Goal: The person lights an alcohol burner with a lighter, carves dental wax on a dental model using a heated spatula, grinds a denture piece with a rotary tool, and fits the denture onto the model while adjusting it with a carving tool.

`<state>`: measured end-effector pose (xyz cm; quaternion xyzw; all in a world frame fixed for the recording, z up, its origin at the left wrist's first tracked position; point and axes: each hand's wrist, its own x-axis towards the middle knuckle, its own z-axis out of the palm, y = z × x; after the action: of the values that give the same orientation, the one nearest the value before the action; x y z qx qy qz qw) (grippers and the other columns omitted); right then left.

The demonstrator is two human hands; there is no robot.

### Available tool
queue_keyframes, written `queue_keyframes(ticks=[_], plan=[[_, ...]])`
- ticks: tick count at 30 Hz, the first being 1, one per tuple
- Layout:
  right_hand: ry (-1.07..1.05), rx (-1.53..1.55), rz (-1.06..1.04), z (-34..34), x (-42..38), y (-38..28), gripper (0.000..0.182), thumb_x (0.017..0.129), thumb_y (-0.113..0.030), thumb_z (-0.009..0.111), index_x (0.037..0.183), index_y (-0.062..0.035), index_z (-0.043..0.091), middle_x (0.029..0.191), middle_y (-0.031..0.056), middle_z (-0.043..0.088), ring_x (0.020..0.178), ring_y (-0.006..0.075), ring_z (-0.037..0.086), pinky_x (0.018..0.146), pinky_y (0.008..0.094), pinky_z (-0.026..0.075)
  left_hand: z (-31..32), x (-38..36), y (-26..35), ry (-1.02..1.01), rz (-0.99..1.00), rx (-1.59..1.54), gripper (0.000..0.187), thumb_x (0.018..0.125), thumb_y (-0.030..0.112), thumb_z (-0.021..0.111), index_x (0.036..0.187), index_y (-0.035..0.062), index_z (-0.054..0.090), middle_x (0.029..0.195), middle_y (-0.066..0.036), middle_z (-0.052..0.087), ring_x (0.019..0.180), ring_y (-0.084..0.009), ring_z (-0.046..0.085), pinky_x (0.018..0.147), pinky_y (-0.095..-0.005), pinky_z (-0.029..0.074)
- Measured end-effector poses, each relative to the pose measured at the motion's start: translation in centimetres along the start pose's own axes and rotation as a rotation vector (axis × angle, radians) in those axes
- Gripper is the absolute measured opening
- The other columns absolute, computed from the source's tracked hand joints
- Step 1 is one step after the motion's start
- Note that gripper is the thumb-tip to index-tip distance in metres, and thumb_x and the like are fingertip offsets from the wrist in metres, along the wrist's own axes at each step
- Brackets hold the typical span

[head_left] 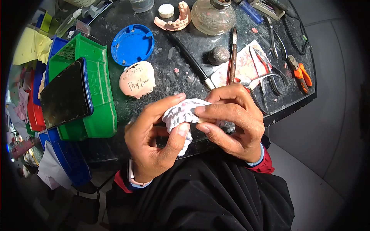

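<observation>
Between my hands, over the near edge of the dark bench, is a white plaster dental cast (180, 115) with a bumpy, tooth-like ridge. My left hand (154, 138) is closed around its left side, the thumb pressing on the front. The thumb and fingers of my right hand (235, 123) pinch the cast's right end and cover part of it. Just beyond my left hand lies a pinkish plaster cast (137, 80) with handwriting on its flat base. A black-handled tool (189, 57) points toward my right hand.
At left a phone (67, 92) leans on green bins (101, 88). Farther back are a blue lid (133, 45), a pink tooth model (179, 21) and a glass burner (213, 17). Pliers (271, 73), orange-handled cutters (300, 75) and a brown-handled tool (232, 57) lie at right.
</observation>
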<state>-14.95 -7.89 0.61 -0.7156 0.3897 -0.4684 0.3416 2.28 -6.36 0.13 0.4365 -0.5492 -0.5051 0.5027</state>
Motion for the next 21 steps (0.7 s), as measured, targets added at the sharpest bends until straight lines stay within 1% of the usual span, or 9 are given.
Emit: queue_keyframes(ticks=[3, 6, 9, 12, 15, 18, 21], plan=[[-0.008, -0.004, -0.03, -0.2, 0.0, 0.1, 0.024, 0.066, -0.002, 0.073, 0.089, 0.0004, 0.066, 0.089, 0.014, 0.054, 0.072, 0.0167, 0.057, 0.062, 0.0251, 0.048, 0.3, -0.5, -0.9, 0.054, 0.143, -0.027, 0.028, 0.078, -0.002, 0.06, 0.104, -0.0047, 0.051, 0.1, -0.016, 0.059, 0.073, -0.0133, 0.061, 0.061, -0.0214, 0.052], [-0.027, 0.032, -0.017, -0.3, -0.1, -0.1, 0.025, 0.067, -0.001, 0.07, 0.092, -0.0022, 0.066, 0.091, 0.0112, 0.051, 0.076, 0.0178, 0.057, 0.061, 0.027, 0.048, -0.1, -0.2, -0.9, -0.051, 0.192, 0.016, 0.024, 0.077, -0.002, 0.06, 0.099, -0.0011, 0.051, 0.096, -0.017, 0.06, 0.073, -0.013, 0.06, 0.057, -0.0215, 0.05], [-0.038, 0.05, -0.01, -0.5, -0.2, 0.0, 0.024, 0.067, 0.0, 0.07, 0.091, -0.0023, 0.066, 0.092, 0.0115, 0.05, 0.079, 0.0187, 0.057, 0.062, 0.0275, 0.048, 0.0, 0.0, -1.1, -0.063, 0.232, 0.025, 0.023, 0.077, -0.003, 0.06, 0.099, 0.0005, 0.052, 0.095, -0.02, 0.06, 0.072, -0.0134, 0.06, 0.054, -0.0209, 0.048], [-0.029, 0.06, 0.0, -0.6, -0.2, -0.1, 0.022, 0.067, 0.0, 0.07, 0.089, -0.0012, 0.064, 0.09, 0.012, 0.052, 0.08, 0.02, 0.057, 0.064, 0.028, 0.048, 0.0, 0.2, -1.3, -0.08, 0.3, 0.054, 0.023, 0.077, -0.003, 0.06, 0.098, 0.0009, 0.052, 0.093, -0.021, 0.06, 0.07, -0.0137, 0.06, 0.054, -0.0204, 0.048], [-0.056, 0.029, -0.074, -1.0, 0.0, 0.3, 0.027, 0.066, -0.002, 0.074, 0.089, 0.0007, 0.059, 0.094, 0.0175, 0.054, 0.077, 0.0192, 0.056, 0.068, 0.0297, 0.048, 0.0, 0.2, -1.4, -0.096, 0.292, 0.048, 0.022, 0.078, -0.003, 0.059, 0.098, 0.0009, 0.051, 0.095, -0.022, 0.059, 0.068, -0.0126, 0.059, 0.053, -0.0199, 0.047], [-0.098, 0.074, -0.019, -1.3, -0.1, -0.1, 0.031, 0.069, -0.001, 0.072, 0.093, 0.0027, 0.054, 0.096, 0.0191, 0.054, 0.079, 0.0191, 0.057, 0.069, 0.0297, 0.048, 0.1, 0.0, -1.3, -0.076, 0.218, -0.006, 0.023, 0.078, -0.003, 0.059, 0.099, 0.0006, 0.05, 0.097, -0.022, 0.058, 0.068, -0.0113, 0.059, 0.053, -0.0196, 0.047], [0.028, 0.204, 0.106, -0.5, -0.6, -0.4, 0.028, 0.07, 0.0, 0.069, 0.094, 0.0041, 0.056, 0.091, 0.0153, 0.057, 0.078, 0.0201, 0.057, 0.065, 0.0277, 0.047, 0.0, 0.0, -1.2, -0.083, 0.217, 0.003, 0.023, 0.079, -0.004, 0.058, 0.1, 0.0002, 0.049, 0.099, -0.023, 0.057, 0.068, -0.0105, 0.058, 0.052, -0.0192, 0.047]])
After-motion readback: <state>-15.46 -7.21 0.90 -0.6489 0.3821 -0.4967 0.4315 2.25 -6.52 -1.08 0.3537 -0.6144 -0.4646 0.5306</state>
